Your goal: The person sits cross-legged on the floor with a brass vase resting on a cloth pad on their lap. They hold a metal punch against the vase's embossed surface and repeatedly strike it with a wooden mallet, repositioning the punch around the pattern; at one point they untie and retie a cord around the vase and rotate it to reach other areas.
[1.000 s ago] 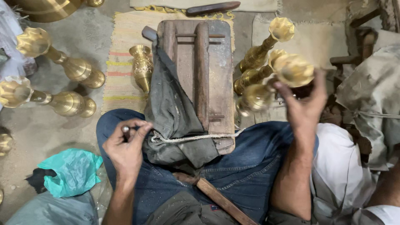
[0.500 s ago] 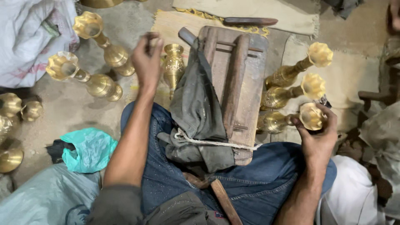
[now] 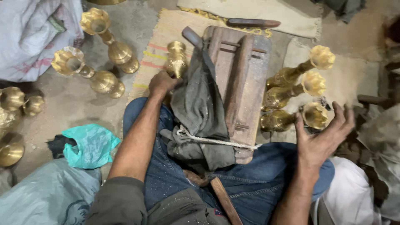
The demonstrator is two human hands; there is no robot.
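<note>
on the seated person's lap, across blue jeans: one wooden board with raised ribs, a grey cloth draped down its left side and a white cord tied round the near end.

left hand: closed around the lower part of a small brass piece standing just off the board's left edge, over a striped woven mat; the fingers wrap it, knuckles up.

right hand: fingers spread, palm toward the floor, holding nothing; its fingertips lie at the flared mouth of the nearest brass stand, whether touching i cannot tell.

right of the board, on a pale mat: three brass stands lying side by side, the nearest as above, a middle one and a far one, flared ends pointing right.

left of the striped mat, on the bare floor: two larger brass stands and, tilted. further left, smaller brass pieces.

near left: a teal plastic bag.

beyond the board's far end: a dark-handled tool on a cloth.
</note>
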